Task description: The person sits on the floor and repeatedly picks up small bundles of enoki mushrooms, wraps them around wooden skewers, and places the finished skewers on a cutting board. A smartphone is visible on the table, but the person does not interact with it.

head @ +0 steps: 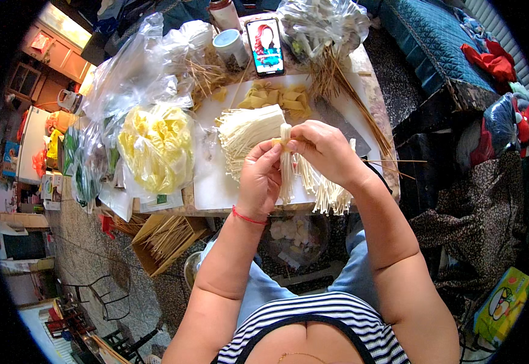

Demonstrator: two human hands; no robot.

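Note:
Between my left hand [262, 175] and my right hand [321, 148] is a small bundle of enoki mushrooms [286, 175], held upright with its stems toward the far side. A yellowish strip, likely tofu skin, crosses the bundle at my fingertips. A larger pile of enoki [250, 134] lies left of the bundle on a white cutting board [210, 191]. More enoki bunches [332, 193] lie under and beside my right hand at the board's near edge. Folded yellow strips [275, 98] sit beyond the pile. A cleaver-like grey blade [341, 123] lies partly hidden at right.
A plastic bag of yellow leaves or sheets [157, 148] stands left of the board. Wooden skewers [360, 100] lie at the right. Behind stand a phone [265, 48], a lidded jar [231, 48] and a filled clear bag [323, 27]. A cardboard box of skewers [166, 241] is below the table.

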